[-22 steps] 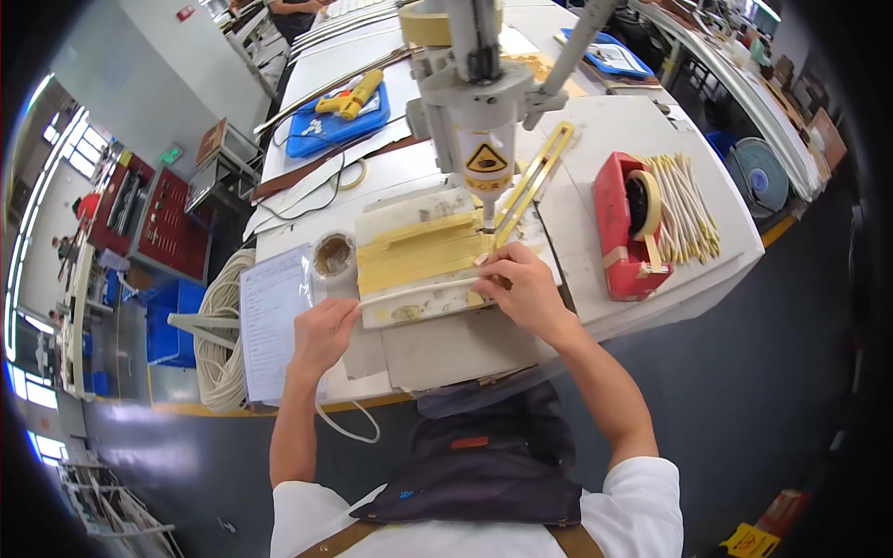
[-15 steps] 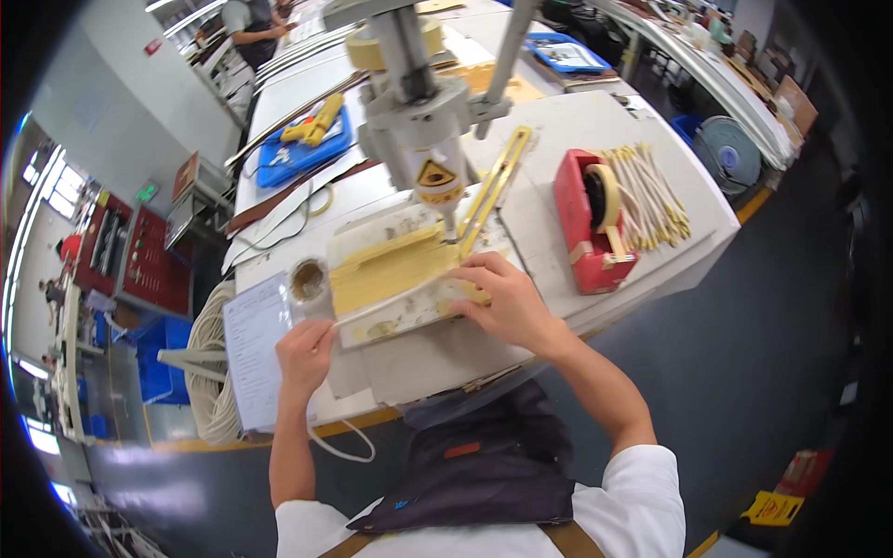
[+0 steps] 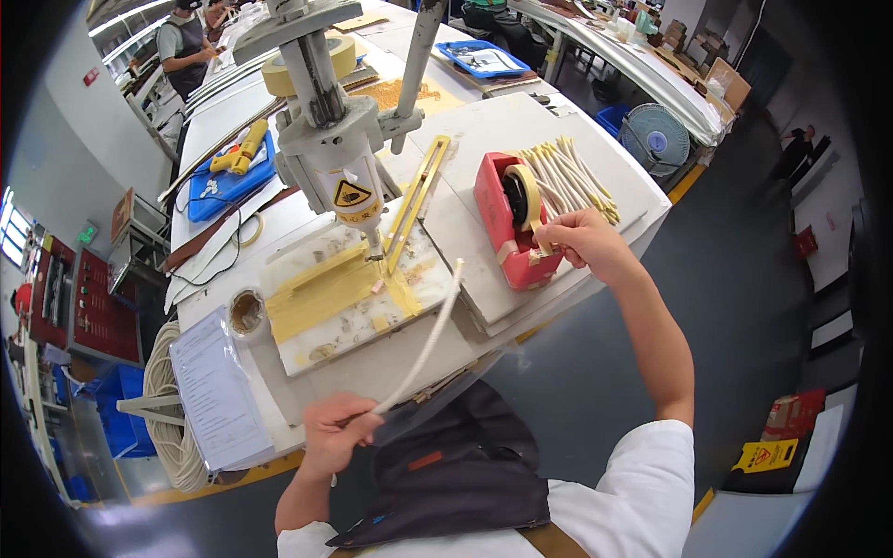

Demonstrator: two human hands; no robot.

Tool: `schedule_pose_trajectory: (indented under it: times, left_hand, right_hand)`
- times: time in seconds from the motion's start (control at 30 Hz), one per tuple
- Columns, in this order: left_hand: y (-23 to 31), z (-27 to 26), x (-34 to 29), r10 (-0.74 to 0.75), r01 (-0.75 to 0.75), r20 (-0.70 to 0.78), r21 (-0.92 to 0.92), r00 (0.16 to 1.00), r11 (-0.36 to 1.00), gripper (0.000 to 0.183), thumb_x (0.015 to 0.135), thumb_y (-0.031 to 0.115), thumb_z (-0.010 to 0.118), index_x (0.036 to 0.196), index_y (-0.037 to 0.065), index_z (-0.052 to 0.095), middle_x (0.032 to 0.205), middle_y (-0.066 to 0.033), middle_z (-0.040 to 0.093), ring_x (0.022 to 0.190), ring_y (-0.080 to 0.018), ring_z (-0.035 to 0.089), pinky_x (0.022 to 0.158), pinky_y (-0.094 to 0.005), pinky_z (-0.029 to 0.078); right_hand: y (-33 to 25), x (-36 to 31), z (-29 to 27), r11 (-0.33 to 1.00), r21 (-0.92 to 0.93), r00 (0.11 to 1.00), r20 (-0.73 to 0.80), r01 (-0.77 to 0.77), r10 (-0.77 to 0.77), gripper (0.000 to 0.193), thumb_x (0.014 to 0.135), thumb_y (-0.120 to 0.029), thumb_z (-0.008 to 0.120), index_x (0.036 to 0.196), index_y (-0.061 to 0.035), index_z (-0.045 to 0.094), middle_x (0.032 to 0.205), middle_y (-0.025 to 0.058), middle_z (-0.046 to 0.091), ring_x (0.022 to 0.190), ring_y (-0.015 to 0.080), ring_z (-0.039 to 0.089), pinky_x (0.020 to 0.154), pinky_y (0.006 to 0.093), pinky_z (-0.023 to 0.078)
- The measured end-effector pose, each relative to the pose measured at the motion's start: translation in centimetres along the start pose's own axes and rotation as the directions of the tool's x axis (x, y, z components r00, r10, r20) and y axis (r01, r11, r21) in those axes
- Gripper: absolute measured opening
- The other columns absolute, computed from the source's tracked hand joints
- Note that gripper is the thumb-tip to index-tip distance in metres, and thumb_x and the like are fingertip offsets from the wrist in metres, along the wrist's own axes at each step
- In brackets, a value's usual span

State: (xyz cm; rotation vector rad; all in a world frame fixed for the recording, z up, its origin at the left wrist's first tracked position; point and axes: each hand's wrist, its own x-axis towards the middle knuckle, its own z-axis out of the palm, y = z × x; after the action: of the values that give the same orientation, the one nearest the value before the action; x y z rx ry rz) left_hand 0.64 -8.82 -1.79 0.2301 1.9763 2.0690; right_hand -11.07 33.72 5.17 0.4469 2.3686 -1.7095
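My left hand, low at the table's front edge, is closed round a white cord. The cord slants up and to the right, its far end loose in the air. My right hand pinches at the cutting end of a red tape dispenser, where the strip comes off a roll of cream masking tape. Behind the dispenser lies a bundle of white cords with yellowish ends. Left of it, a press stands over a white slab partly covered with yellow tape.
A long yellow slotted bar lies beside the press tip. Left are a tape roll, a printed sheet in plastic and a coil of cord. Farther back, a blue tray holds a yellow glue gun. A co-worker stands far left.
My right hand has moved from the slab to the tape dispenser. My left hand has drawn the cord off the slab, toward me. The view has shifted to the right.
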Motion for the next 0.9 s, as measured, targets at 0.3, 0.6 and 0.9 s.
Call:
schedule_pose_trajectory:
  times: [0.3,0.6,0.9]
  left_hand:
    - [-0.7,3.4,1.5,-0.154,0.154,0.017,-0.006,0.988,0.988,0.012,0.093,0.006,0.072,0.101,-0.002,0.076,0.083,-0.0041,0.067,0.058,-0.0057,0.057,0.049,-0.0198,0.043]
    - [-0.1,4.1,3.8,-0.134,0.134,0.035,0.008,0.990,0.991,0.015,0.095,0.011,0.072,0.103,-0.001,0.075,0.083,-0.0030,0.068,0.060,-0.0049,0.056,0.051,-0.0201,0.043]
    - [0.5,4.0,4.4,-0.158,0.159,0.045,-0.016,0.986,0.987,0.017,0.095,0.012,0.073,0.105,0.000,0.075,0.084,-0.0014,0.067,0.061,-0.0045,0.055,0.052,-0.0210,0.042]
  right_hand:
    - [2.1,-4.4,1.1,0.856,0.514,0.998,-0.056,0.056,-0.032,0.030,0.098,-0.026,0.068,0.108,0.0021,0.069,0.117,0.0163,0.069,0.089,0.0246,0.074,0.077,0.0362,0.063]
    - [7.5,-4.6,4.3,0.919,0.268,0.940,-0.264,0.287,-0.217,0.020,0.097,-0.015,0.070,0.091,0.0039,0.075,0.139,0.0166,0.056,0.106,0.0201,0.067,0.086,0.0332,0.059]
    - [7.6,-4.1,4.4,0.918,-0.069,0.851,-0.353,0.391,-0.389,0.018,0.092,-0.006,0.073,0.080,0.0066,0.074,0.097,0.0124,0.074,0.112,0.0199,0.064,0.088,0.0306,0.049]
